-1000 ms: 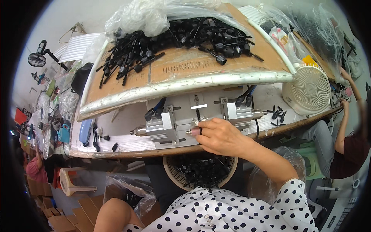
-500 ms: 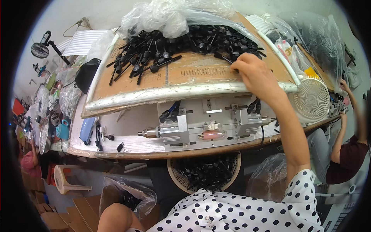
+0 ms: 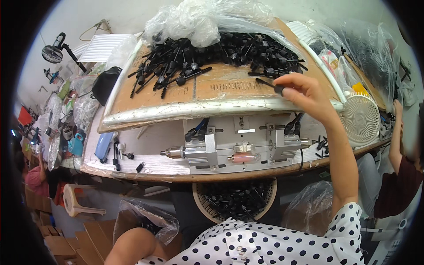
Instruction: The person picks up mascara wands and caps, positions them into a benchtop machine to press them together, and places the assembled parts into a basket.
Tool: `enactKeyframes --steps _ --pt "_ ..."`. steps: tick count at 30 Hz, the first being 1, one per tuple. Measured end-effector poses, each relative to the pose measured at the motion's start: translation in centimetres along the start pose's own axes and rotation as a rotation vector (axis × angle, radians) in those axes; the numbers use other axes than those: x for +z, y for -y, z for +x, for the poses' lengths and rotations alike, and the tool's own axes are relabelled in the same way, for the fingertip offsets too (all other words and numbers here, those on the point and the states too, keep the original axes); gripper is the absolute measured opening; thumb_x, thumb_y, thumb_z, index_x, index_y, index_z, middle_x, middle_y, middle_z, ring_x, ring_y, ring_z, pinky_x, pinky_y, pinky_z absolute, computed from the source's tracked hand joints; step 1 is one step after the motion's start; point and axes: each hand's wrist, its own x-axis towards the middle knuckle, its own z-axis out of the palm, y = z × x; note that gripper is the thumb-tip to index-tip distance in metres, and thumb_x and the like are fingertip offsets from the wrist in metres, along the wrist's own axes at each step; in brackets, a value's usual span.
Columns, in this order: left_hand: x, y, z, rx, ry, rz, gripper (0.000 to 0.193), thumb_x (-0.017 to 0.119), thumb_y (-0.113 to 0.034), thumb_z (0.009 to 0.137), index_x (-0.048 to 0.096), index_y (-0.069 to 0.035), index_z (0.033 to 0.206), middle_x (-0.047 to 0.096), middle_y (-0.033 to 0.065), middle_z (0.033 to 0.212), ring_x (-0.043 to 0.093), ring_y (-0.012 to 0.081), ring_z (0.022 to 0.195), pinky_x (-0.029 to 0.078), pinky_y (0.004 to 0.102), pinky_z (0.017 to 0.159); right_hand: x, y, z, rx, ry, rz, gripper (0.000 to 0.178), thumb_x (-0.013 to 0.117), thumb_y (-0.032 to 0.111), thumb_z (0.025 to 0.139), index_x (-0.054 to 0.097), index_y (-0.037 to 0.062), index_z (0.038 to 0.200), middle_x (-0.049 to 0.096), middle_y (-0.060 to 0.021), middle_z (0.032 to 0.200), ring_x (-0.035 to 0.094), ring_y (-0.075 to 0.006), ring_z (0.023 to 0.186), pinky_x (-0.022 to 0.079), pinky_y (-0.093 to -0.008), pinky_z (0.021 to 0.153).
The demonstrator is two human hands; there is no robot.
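Observation:
My right hand (image 3: 302, 90) is raised over the front right part of a tilted cardboard tray (image 3: 212, 90) with white padded edges. Between its thumb and fingers it pinches a black mascara wand (image 3: 265, 82), whose bristled end points left and whose dark cap sits at the fingertips. Behind it lies a heap of similar black wands (image 3: 238, 51), partly under clear plastic sheeting (image 3: 190, 22). Below the tray stands a metal fixture with two silver clamp blocks (image 3: 207, 150) and a pinkish cylinder (image 3: 244, 157) between them. My left hand is out of view; only part of a bent arm shows lower left.
A round basket (image 3: 198, 201) full of black wands is below the table edge. Loose black parts and a blue object (image 3: 104, 145) lie on the table's left. A white fan (image 3: 360, 117) stands right; another person (image 3: 399, 185) sits beyond it. A stool (image 3: 73, 201) is at left.
My right hand has drawn one wand away from the heap, moving slightly right and toward me. The whole view has shifted a little.

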Motion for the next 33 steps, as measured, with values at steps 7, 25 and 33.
enactKeyframes --steps 7,25,33 --pt "-9.0 13.0 -3.8 -0.856 -0.704 1.351 0.011 0.058 0.003 0.075 0.062 0.002 0.085 0.059 0.007 0.076 0.054 0.0152 0.069 0.042 0.0255 0.064 -0.2 0.6 -2.3 0.056 -0.009 0.745 0.025 0.058 0.015 0.086 0.063 0.0019 0.107 0.064 -0.0065 0.09 0.061 -0.014 0.082 0.05 -0.0262 0.074" --pt "-14.6 16.7 -7.5 -1.118 -0.301 1.452 0.017 0.062 -0.003 0.07 0.062 -0.004 0.088 0.052 0.0111 0.072 0.054 0.0251 0.069 0.044 0.0347 0.064 12.2 -2.9 -9.2 -0.645 0.108 -0.644 0.03 0.061 0.012 0.07 0.06 0.0097 0.1 0.06 -0.0099 0.1 0.056 -0.0248 0.103 0.047 -0.0375 0.083" --pt "-11.2 14.8 -5.8 -1.048 -0.658 1.29 0.012 0.063 -0.002 0.072 0.065 -0.001 0.084 0.056 0.0102 0.082 0.055 0.0193 0.065 0.044 0.0303 0.06 10.9 -0.6 -8.6 -0.744 0.233 -0.672 0.017 0.06 0.015 0.072 0.059 0.0029 0.084 0.062 -0.0075 0.086 0.059 -0.0226 0.087 0.046 -0.0314 0.073"
